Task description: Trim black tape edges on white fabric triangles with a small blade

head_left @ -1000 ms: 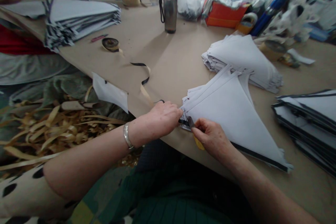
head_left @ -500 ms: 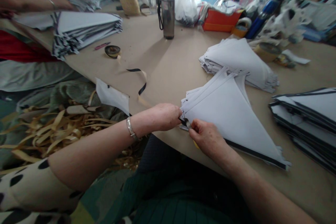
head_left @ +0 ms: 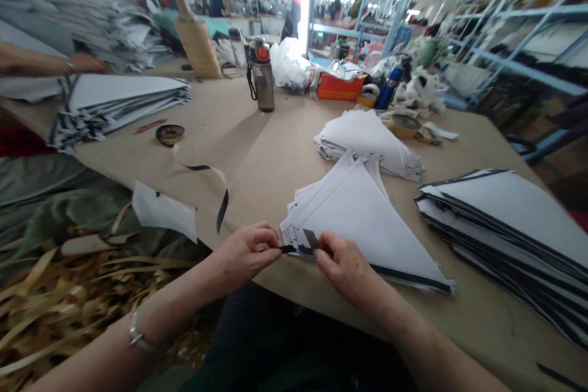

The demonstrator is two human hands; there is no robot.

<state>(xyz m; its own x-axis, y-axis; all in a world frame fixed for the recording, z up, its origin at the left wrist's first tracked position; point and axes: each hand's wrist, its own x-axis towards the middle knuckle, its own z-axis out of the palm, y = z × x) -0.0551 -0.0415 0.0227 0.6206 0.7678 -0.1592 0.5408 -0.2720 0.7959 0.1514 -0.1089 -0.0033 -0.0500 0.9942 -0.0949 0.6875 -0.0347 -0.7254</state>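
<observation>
A stack of white triangular sheets [head_left: 362, 220] with a black strip along the near edge lies on the brown table [head_left: 275, 147] in front of me. My left hand [head_left: 245, 251] pinches the end of a thin black strip [head_left: 294, 249] at the stack's near left corner. On the other side of that corner my right hand [head_left: 342, 266] is closed on the same strip, with a short dark tab sticking up between its fingers. The two hands are a few centimetres apart.
More white stacks lie behind [head_left: 367, 141], at right [head_left: 509, 220] and at far left [head_left: 114, 101]. A tape roll [head_left: 169, 133] with a loose black strip [head_left: 215, 187], a bottle [head_left: 264, 76] and an orange box [head_left: 340, 87] stand on the table. Another person's hand [head_left: 82, 63] works at far left. Tan peelings [head_left: 59, 294] lie below.
The view tilted up, showing more of the room. My left hand drew a little left of the stack's corner, now pulling a short length of black strip clear.
</observation>
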